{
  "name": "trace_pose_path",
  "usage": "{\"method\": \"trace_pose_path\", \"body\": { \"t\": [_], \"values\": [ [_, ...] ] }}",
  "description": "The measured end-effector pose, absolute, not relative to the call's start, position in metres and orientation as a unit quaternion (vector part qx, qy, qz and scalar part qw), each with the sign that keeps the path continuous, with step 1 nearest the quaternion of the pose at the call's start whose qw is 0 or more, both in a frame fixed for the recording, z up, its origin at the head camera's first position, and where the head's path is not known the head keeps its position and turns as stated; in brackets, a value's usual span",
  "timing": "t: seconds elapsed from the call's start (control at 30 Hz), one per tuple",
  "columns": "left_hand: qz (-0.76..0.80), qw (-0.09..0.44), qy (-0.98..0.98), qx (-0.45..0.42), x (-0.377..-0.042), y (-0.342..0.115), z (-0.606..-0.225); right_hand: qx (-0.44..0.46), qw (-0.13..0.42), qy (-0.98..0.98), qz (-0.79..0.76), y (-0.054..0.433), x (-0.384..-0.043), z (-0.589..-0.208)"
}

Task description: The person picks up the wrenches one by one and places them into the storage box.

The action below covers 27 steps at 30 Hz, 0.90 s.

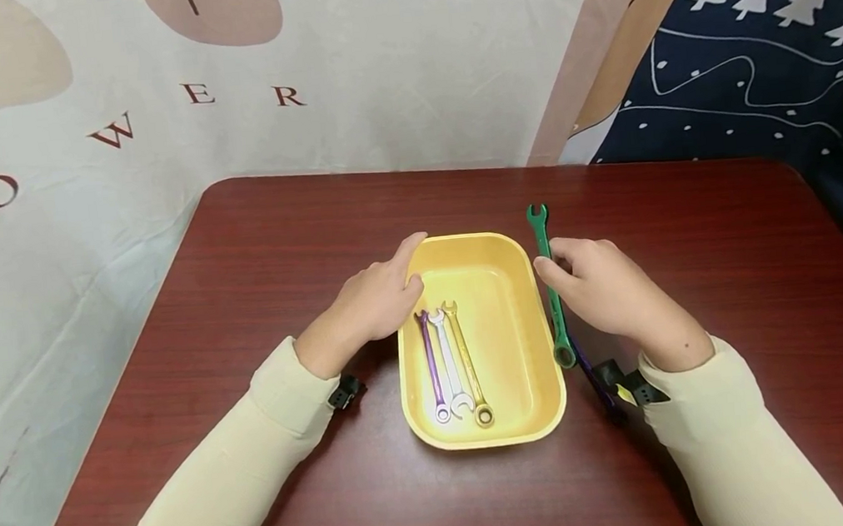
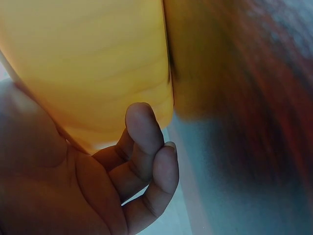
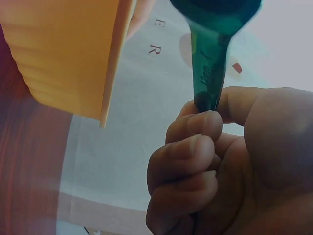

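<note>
A yellow tray (image 1: 508, 356) stands on the table. Three combination wrenches lie side by side along its left half: a purple wrench (image 1: 432, 366), a silver wrench (image 1: 448, 363) and a gold wrench (image 1: 468, 363). My left hand (image 1: 372, 301) grips the tray's upper left edge, thumb over the rim and index finger stretched along it; in the left wrist view its other fingers (image 2: 144, 129) curl beside the outer wall. Just off the tray's right side, my right hand (image 1: 596, 281) pinches a green wrench (image 1: 550, 285) by the shaft, open end pointing away.
A dark purple wrench-like piece (image 1: 595, 377) lies right of the tray, partly hidden by the right wrist's camera. The reddish-brown table (image 1: 321, 489) ends at a pale printed cloth (image 1: 406, 89) behind, with dark blue tree-patterned fabric (image 1: 744, 84) at the back right.
</note>
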<state>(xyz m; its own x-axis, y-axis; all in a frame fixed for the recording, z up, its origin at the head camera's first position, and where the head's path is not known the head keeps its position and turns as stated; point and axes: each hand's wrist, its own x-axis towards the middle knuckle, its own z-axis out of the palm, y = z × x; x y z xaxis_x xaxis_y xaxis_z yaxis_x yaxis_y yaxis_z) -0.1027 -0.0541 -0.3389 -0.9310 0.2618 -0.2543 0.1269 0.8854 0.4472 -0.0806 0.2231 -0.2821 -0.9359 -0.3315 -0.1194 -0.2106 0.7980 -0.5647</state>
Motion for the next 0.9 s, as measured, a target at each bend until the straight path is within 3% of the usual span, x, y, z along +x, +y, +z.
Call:
{"method": "trace_pose_path", "body": {
  "t": [0.9],
  "values": [
    [0.218,0.151,0.959,0.102,-0.1025,-0.0547,-0.3374,-0.159,0.092,0.935,-0.305,0.2167,-0.0756,-0.2794]
  ]
}}
